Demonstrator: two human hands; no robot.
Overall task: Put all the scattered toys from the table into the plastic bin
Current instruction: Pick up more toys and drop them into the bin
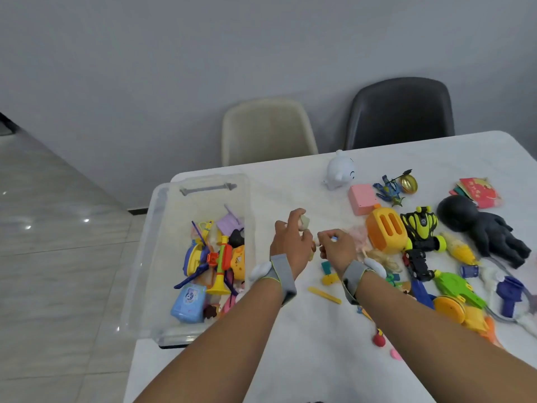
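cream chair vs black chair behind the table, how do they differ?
Colour: the cream chair is pale, the black chair dark. Place: the cream chair stands left, nearer the plastic bin; the black chair stands right, behind the scattered toys. Both share a rounded shell back, pushed up to the table.

Clear glossy plastic bin (162, 228); matt white table (290, 181); grey cloth wristbands (283, 274).

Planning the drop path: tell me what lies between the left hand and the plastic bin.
In the head view, only bare white table separates left hand from plastic bin.

left hand (292, 242), right hand (337, 248) — fingers curled
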